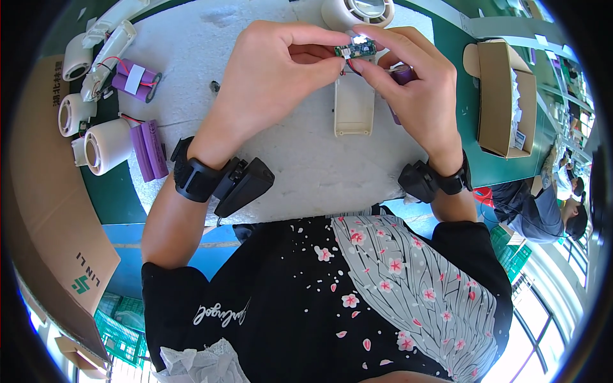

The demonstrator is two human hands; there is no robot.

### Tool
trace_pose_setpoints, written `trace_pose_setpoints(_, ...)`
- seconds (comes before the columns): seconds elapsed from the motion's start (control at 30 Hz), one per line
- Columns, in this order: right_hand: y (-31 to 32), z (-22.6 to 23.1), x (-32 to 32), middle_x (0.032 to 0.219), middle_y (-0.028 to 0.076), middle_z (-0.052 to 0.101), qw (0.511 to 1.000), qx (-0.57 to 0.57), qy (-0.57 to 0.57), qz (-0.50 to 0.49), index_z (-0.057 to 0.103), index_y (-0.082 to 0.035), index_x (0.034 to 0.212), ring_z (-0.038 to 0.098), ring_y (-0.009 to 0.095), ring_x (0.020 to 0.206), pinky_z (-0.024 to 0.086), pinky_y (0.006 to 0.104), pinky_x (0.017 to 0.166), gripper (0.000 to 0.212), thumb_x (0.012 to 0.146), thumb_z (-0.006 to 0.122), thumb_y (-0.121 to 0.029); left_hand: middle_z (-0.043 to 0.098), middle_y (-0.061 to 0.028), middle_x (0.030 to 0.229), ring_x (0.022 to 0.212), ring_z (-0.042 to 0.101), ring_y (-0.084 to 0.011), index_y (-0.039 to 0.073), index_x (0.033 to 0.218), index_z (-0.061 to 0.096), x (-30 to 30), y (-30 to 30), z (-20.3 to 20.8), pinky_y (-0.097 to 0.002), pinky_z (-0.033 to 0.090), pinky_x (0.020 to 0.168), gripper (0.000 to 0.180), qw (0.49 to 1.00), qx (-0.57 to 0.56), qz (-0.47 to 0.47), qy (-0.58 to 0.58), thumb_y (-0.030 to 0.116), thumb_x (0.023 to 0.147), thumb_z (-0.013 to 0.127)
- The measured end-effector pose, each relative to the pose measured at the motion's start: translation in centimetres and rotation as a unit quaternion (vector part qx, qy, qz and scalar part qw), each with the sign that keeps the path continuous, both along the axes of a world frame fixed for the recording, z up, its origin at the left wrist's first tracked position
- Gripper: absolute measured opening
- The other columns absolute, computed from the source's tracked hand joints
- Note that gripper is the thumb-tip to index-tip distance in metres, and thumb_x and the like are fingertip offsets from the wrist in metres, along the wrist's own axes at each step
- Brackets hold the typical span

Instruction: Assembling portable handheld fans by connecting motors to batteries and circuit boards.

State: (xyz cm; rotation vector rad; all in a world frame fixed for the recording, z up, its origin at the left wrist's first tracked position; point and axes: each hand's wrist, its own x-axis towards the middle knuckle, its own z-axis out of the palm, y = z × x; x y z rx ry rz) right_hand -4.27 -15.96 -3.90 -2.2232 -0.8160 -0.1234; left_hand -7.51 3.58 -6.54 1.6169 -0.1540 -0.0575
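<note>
A small green circuit board (357, 50) with a white connector and red and black wires is held between my two hands, above the far middle of the work surface. My left hand (271, 73) pinches its left end between thumb and forefinger. Thumb and fingers of my right hand (418, 86) close on its right end. A purple battery pack (402, 75) shows partly behind my right hand; whether the fingers touch it I cannot tell. Below the board lies a cream plastic handle shell (354, 115), open side up. A round white housing (348, 16) stands just beyond my fingertips.
On the left lie white housings (108, 147), purple battery packs (149, 150) with wires, and a large cardboard box (57, 210). A pale foam mat (306, 172) covers the green table (112, 198). An open carton (504, 96) stands right; another person (536, 207) sits beyond.
</note>
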Motion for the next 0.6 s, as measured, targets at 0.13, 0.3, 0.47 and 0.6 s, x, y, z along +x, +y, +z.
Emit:
trace_pose_setpoints(0.13, 0.14, 0.08, 0.11, 0.088, 0.006, 0.064, 1.000, 0.014, 0.011, -0.011, 0.071, -0.011, 0.109, 0.063, 0.014, 0.061, 0.051, 0.0233, 0.056, 0.035, 0.075, 0.079, -0.010, 0.073, -0.0110, 0.090, 0.082, 0.070, -0.0146, 0.000, 0.105, 0.071, 0.00, -0.02, -0.05, -0.0251, 0.055, 0.077, 0.025, 1.000, 0.018, 0.007, -0.020, 0.005, 0.081, 0.068)
trace_pose_setpoints(0.3, -0.01, 0.04, 0.12, 0.092, 0.005, 0.065, 1.000, -0.003, 0.019, -0.012, 0.070, -0.009, 0.111, 0.062, 0.008, 0.069, 0.049, 0.0199, 0.057, 0.035, 0.077, 0.078, -0.008, 0.073, -0.0106, 0.090, 0.081, 0.071, -0.0148, 0.000, 0.102, 0.072, -0.05, -0.26, -0.20, -0.0247, 0.055, 0.075, 0.023, 0.996, 0.046, 0.027, -0.070, 0.004, 0.079, 0.068)
trace_pose_setpoints(0.47, 0.14, 0.06, 0.17, 0.087, 0.004, 0.065, 1.000, -0.016, -0.003, -0.013, 0.071, -0.008, 0.108, 0.062, 0.009, 0.069, 0.050, 0.0203, 0.059, 0.033, 0.076, 0.079, -0.009, 0.072, -0.0094, 0.088, 0.079, 0.070, -0.0146, 0.000, 0.101, 0.072, 0.11, -0.30, -0.51, -0.0245, 0.055, 0.073, 0.023, 0.996, 0.044, 0.038, -0.066, 0.005, 0.079, 0.069)
trace_pose_setpoints(0.6, 0.17, 0.01, 0.13, 0.085, 0.004, 0.065, 1.000, -0.022, -0.016, -0.013, 0.072, -0.008, 0.107, 0.061, 0.009, 0.069, 0.049, 0.0201, 0.059, 0.032, 0.076, 0.079, -0.009, 0.068, -0.0071, 0.100, 0.086, 0.065, -0.0107, 0.000, 0.110, 0.070, -0.15, -0.02, 0.01, -0.0223, 0.053, 0.078, 0.027, 0.995, 0.082, 0.009, -0.051, -0.004, 0.083, 0.066)
